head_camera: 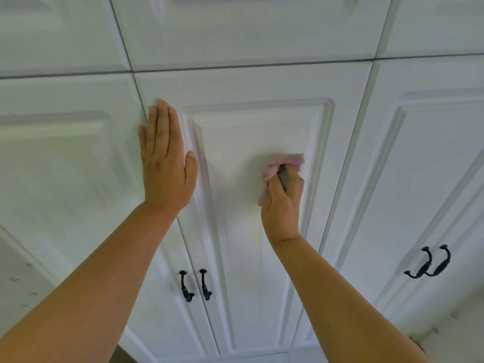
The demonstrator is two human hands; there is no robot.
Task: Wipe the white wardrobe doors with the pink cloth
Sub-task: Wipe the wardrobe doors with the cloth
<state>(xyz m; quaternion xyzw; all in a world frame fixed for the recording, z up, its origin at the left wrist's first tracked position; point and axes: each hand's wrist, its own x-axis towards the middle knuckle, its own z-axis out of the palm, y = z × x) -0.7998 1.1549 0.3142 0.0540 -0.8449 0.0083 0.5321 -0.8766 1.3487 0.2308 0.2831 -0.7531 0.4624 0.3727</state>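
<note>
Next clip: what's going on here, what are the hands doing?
A person is wiping a white wardrobe door. The right hand grips a bunched pink cloth and presses it against the door's raised centre panel, near its right moulding. The left hand lies flat, fingers straight, on the same door's left edge, beside the seam with the neighbouring door. All doors in view are closed, and the black handles below are untouched.

Both forearms bare; left hand (167, 163), right hand (281, 203) ungloved.
</note>
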